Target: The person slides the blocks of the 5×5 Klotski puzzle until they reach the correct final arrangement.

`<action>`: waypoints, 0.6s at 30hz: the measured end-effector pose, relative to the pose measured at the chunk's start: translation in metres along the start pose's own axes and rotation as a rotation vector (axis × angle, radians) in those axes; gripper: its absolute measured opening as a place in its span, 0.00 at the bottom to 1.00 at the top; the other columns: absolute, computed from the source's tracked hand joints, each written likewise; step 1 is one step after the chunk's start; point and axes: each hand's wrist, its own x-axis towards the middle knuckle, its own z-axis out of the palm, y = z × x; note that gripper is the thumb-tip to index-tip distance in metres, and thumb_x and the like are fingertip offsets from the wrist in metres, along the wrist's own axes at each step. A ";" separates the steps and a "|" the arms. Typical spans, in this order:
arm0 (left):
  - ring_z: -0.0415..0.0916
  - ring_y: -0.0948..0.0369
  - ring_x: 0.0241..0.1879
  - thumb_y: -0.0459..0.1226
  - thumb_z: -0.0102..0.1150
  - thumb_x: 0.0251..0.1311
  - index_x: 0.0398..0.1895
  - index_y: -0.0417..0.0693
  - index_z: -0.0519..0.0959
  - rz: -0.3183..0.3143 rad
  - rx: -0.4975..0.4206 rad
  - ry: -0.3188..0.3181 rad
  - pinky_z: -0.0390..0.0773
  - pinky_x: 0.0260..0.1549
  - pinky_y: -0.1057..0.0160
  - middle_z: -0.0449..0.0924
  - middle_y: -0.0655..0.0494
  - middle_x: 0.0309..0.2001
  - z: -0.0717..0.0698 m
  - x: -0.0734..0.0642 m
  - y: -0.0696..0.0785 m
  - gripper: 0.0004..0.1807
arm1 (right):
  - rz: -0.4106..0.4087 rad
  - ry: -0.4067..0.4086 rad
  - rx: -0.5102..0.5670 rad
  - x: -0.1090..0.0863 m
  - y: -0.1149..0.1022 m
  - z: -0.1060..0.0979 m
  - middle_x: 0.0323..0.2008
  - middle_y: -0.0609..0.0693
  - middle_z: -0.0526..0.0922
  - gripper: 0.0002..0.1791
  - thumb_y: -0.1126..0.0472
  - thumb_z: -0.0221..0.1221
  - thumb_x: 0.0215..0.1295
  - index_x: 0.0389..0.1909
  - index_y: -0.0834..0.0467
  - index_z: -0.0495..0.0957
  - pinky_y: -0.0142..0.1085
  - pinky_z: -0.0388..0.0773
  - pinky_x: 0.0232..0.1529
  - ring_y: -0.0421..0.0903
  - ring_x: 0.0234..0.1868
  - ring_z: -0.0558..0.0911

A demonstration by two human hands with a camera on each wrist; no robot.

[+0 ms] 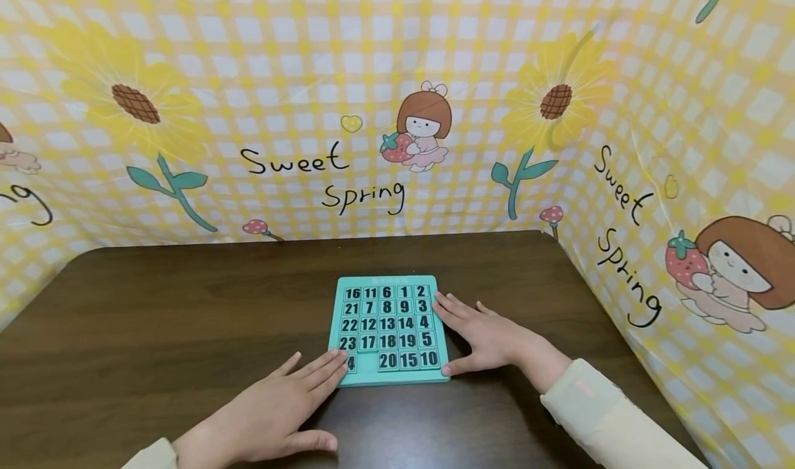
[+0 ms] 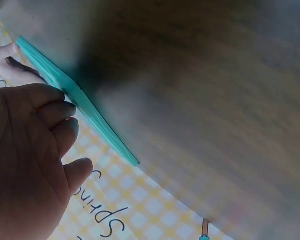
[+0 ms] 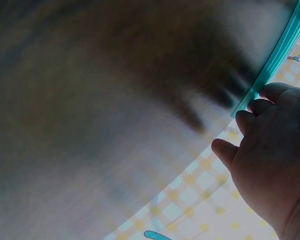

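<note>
A turquoise number slide puzzle lies flat on the table, its black-numbered tiles filling the frame apart from one gap in the bottom row, left of the 20 tile. The left hand stretches its fingers over the puzzle's lower left edge, fingertips partly covering the bottom left tile; its thumb points away over the table. Along the right edge, the right hand has its straight fingertips at the upper side and its thumb at the lower corner. Both wrist views show the puzzle's side with extended fingers beside it.
The dark wooden table stretches out around the puzzle. A yellow checked cloth with flowers, cartoon figures and lettering hangs behind the table and along its right side.
</note>
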 end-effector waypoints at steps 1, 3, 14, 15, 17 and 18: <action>0.57 0.52 0.76 0.70 0.39 0.64 0.76 0.44 0.61 0.004 -0.003 -0.001 0.65 0.64 0.35 0.57 0.50 0.77 0.000 0.001 0.001 0.49 | -0.001 -0.001 0.001 0.000 0.000 0.000 0.81 0.47 0.37 0.61 0.25 0.57 0.57 0.81 0.51 0.41 0.66 0.45 0.74 0.50 0.81 0.42; 0.57 0.52 0.76 0.70 0.39 0.64 0.76 0.44 0.60 0.012 -0.007 -0.010 0.65 0.64 0.35 0.57 0.50 0.78 0.000 0.003 0.002 0.49 | -0.001 -0.002 0.000 0.000 0.000 0.001 0.81 0.47 0.37 0.61 0.25 0.57 0.57 0.81 0.51 0.41 0.65 0.46 0.74 0.50 0.81 0.42; 0.54 0.53 0.77 0.71 0.37 0.64 0.77 0.45 0.58 0.055 -0.022 -0.058 0.64 0.66 0.36 0.54 0.51 0.79 -0.001 0.026 0.009 0.50 | -0.001 0.000 0.000 -0.001 0.002 0.000 0.81 0.47 0.36 0.61 0.25 0.57 0.57 0.81 0.51 0.40 0.65 0.45 0.74 0.50 0.81 0.42; 0.53 0.52 0.77 0.71 0.37 0.64 0.78 0.45 0.57 0.057 -0.031 -0.067 0.63 0.66 0.36 0.54 0.51 0.79 -0.001 0.027 0.010 0.50 | 0.001 0.000 -0.002 -0.001 0.002 0.000 0.81 0.47 0.36 0.61 0.25 0.57 0.57 0.81 0.50 0.40 0.65 0.45 0.74 0.49 0.81 0.42; 0.53 0.52 0.78 0.72 0.37 0.63 0.78 0.45 0.57 0.057 -0.046 -0.083 0.63 0.66 0.35 0.53 0.50 0.79 -0.001 0.030 0.010 0.51 | 0.004 0.000 -0.003 -0.001 0.002 0.000 0.81 0.46 0.36 0.61 0.25 0.57 0.57 0.81 0.50 0.40 0.65 0.45 0.75 0.49 0.81 0.42; 0.52 0.52 0.78 0.72 0.37 0.63 0.78 0.46 0.56 0.053 -0.055 -0.095 0.62 0.67 0.35 0.52 0.50 0.79 -0.002 0.032 0.010 0.51 | 0.007 -0.001 -0.004 -0.001 0.002 0.000 0.81 0.46 0.36 0.61 0.24 0.57 0.57 0.81 0.50 0.40 0.64 0.45 0.75 0.49 0.81 0.41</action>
